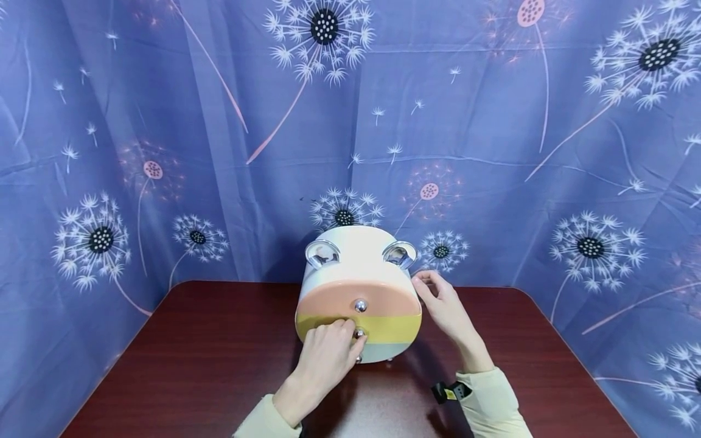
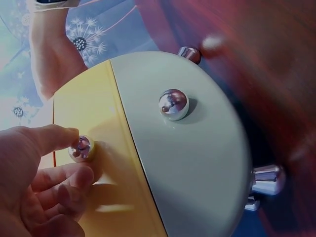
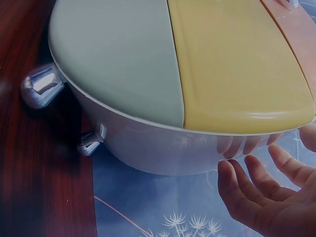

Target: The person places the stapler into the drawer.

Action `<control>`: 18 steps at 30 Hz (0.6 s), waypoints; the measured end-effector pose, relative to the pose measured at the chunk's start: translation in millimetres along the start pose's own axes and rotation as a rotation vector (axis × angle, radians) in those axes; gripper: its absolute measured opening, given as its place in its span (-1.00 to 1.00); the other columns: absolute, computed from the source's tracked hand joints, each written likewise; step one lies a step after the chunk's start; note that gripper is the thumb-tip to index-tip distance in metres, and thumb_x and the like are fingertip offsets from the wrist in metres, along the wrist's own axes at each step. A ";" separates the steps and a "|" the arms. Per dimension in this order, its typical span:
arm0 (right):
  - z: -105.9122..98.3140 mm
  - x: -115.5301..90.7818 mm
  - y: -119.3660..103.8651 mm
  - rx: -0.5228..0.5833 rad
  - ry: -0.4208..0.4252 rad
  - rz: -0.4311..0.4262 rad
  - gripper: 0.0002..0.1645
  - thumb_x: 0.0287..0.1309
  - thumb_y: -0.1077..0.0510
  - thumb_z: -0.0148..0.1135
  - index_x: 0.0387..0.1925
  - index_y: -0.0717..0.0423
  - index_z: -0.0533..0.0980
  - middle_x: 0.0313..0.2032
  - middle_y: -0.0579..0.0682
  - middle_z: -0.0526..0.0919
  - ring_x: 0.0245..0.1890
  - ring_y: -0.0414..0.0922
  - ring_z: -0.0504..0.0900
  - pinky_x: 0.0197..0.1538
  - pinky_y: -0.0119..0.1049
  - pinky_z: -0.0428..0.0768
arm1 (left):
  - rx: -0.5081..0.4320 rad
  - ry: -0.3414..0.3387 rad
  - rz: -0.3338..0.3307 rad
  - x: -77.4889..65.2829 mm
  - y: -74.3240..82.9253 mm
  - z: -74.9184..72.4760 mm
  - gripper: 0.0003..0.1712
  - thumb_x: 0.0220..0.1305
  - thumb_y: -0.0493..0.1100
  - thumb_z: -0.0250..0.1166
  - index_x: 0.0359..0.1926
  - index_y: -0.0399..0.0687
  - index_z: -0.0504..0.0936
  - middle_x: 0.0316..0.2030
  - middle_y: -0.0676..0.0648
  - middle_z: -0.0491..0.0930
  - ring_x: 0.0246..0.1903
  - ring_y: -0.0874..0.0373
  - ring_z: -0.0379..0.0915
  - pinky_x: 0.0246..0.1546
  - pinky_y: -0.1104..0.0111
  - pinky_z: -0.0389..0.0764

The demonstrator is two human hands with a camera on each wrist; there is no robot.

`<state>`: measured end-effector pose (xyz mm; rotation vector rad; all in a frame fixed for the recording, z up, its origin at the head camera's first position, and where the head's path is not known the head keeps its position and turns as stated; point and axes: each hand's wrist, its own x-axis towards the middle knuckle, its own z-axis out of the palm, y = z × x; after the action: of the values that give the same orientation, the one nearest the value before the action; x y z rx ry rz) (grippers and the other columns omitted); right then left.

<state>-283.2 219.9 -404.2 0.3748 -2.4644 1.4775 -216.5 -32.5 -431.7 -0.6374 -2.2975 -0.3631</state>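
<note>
A rounded white box (image 1: 358, 243) with three coloured drawer fronts, pink, yellow and grey-green, stands on the table. My left hand (image 1: 327, 350) is at its front and pinches the round silver knob (image 2: 81, 148) of the yellow drawer (image 2: 94, 108), which looks closed. On the grey-green drawer (image 2: 148, 84) is another silver knob (image 2: 174, 104), and the pink drawer (image 1: 328, 298) has one too (image 1: 360, 305). Beside the box's right side is my right hand (image 1: 443, 304), fingers slightly bent. In the right wrist view its fingertips (image 3: 227, 170) are at the white side wall (image 3: 163, 153), reflected in it.
Two silver ear-shaped pieces (image 1: 323, 252) sit on top of the box, and short silver feet (image 3: 44, 88) hold it up. The dark red table (image 1: 230, 353) ends near a blue dandelion-print curtain (image 1: 263, 201) behind and at both sides.
</note>
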 end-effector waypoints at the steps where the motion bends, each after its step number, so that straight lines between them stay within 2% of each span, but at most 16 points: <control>1: -0.1 -0.2 -0.7 0.005 -0.001 0.002 -0.61 0.44 -0.08 0.05 0.01 0.13 0.49 -0.14 0.07 0.57 -0.22 -0.09 0.56 -0.17 -0.20 0.52 | -0.006 -0.007 -0.001 -0.6 0.2 -0.8 -0.64 0.17 0.03 0.39 -0.58 0.02 0.45 -0.67 0.10 0.39 -0.73 0.12 0.42 -0.79 0.32 0.32; 6: -2.5 -3.9 -10.1 0.055 -0.018 0.016 -0.67 0.46 0.04 0.03 0.02 0.20 0.48 -0.11 0.12 0.56 -0.19 -0.04 0.56 -0.16 -0.14 0.56 | -0.046 -0.024 -0.030 -5.5 2.2 -7.1 -0.62 0.22 0.13 0.36 -0.54 0.08 0.45 -0.69 0.13 0.34 -0.73 0.09 0.42 -0.78 0.31 0.32; 11: -0.3 -9.0 -7.7 0.144 -0.040 0.016 -0.59 0.49 0.02 -0.03 0.14 0.23 0.39 0.02 0.20 0.51 -0.08 -0.03 0.54 -0.18 -0.19 0.60 | -0.060 -0.009 -0.074 -12.0 0.3 -23.0 -0.62 0.26 0.22 0.29 -0.49 0.10 0.53 -0.68 0.16 0.34 -0.73 0.07 0.41 -0.80 0.32 0.28; 15: 1.7 -11.1 -0.6 0.124 -0.026 0.006 -0.53 0.49 -0.06 -0.06 0.21 0.17 0.35 0.06 0.23 0.48 -0.07 -0.01 0.55 -0.18 -0.22 0.62 | -0.073 0.051 -0.057 -13.4 -10.5 -39.7 -0.64 0.29 0.20 0.25 -0.41 0.06 0.63 -0.60 0.15 0.48 -0.63 0.14 0.49 -0.75 0.31 0.38; 18: -2.4 -13.1 -3.7 0.059 -0.007 -0.007 -0.53 0.49 -0.08 -0.07 0.20 0.14 0.37 0.06 0.19 0.49 -0.06 0.01 0.57 -0.13 -0.18 0.61 | -0.090 0.111 -0.032 -12.1 -23.2 -50.4 -0.69 0.30 0.13 0.25 -0.30 0.00 0.67 -0.47 0.11 0.58 -0.49 0.17 0.54 -0.64 0.27 0.52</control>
<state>-269.5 221.6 -404.4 0.4008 -2.4269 1.5507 -192.9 -77.5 -406.4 -0.6099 -2.1970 -0.5078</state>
